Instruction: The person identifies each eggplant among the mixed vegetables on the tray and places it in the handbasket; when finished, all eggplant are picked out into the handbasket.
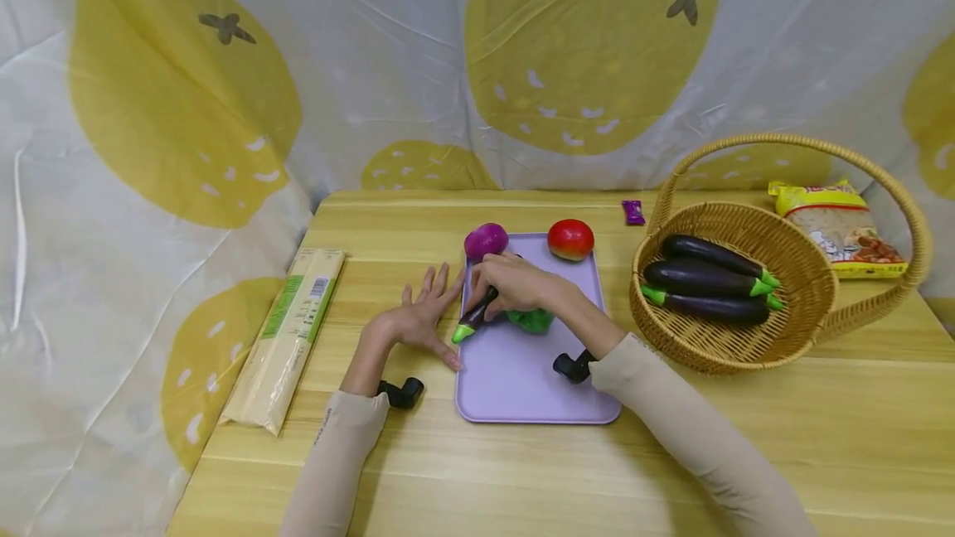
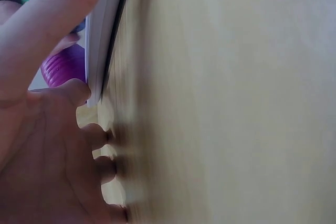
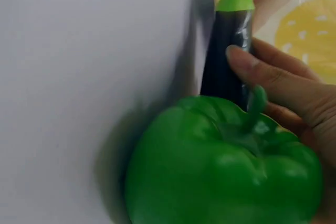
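My right hand (image 1: pixel 515 282) grips a dark eggplant (image 1: pixel 480 313) with a green cap, over the left side of a lilac tray (image 1: pixel 537 396). In the right wrist view, thumb and fingers lie around the eggplant (image 3: pixel 226 56), just beyond a green bell pepper (image 3: pixel 226 166). That pepper is partly hidden under the right arm in the head view. My left hand (image 1: pixel 418 317) is spread on the table along the tray's left edge, its fingertips touching the wood and the thumb at the rim. A purple onion-like vegetable (image 1: pixel 486 241) and a red tomato (image 1: pixel 570 239) sit at the tray's far corners.
A wicker basket (image 1: pixel 734 355) with a tall handle stands to the right, holding several eggplants (image 1: pixel 705 278). Behind it lies a yellow food bag (image 1: pixel 839 226). A small purple packet (image 1: pixel 633 212) lies near the back edge, and a long noodle-like package (image 1: pixel 287 338) at the left.
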`<state>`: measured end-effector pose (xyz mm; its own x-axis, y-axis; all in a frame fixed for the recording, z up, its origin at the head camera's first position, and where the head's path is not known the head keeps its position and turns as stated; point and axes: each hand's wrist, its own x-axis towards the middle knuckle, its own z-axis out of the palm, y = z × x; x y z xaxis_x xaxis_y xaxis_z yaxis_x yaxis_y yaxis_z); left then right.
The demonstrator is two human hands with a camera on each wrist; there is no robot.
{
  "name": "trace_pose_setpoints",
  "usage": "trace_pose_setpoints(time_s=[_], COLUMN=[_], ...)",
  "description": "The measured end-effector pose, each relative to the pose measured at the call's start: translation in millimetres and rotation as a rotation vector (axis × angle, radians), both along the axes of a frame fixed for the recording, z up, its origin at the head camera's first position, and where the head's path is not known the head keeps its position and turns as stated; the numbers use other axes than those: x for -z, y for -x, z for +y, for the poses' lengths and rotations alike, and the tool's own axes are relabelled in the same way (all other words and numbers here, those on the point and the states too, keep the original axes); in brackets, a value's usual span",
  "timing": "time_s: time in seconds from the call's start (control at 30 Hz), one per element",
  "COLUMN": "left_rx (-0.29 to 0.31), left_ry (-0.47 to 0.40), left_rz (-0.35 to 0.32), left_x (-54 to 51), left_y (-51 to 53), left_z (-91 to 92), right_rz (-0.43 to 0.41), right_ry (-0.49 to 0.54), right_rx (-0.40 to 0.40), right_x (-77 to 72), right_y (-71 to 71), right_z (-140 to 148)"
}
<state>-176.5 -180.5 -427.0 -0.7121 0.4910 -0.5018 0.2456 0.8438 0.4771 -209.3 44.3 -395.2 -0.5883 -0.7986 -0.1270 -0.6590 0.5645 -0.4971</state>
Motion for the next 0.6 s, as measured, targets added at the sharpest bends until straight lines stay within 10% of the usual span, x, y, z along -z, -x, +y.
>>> trace_pose_setpoints(time_s=[0.6], left_rx=[0.001], left_ry=[-0.008], left_rz=[0.021], left_x=[-1.1], left_y=[-0.8], left_z=[-0.6], right_rz=[0.096], right_ry=[0.247], right_rx=[0.096], right_x=[-47.2], right_y=[1.8], right_z=[64.6])
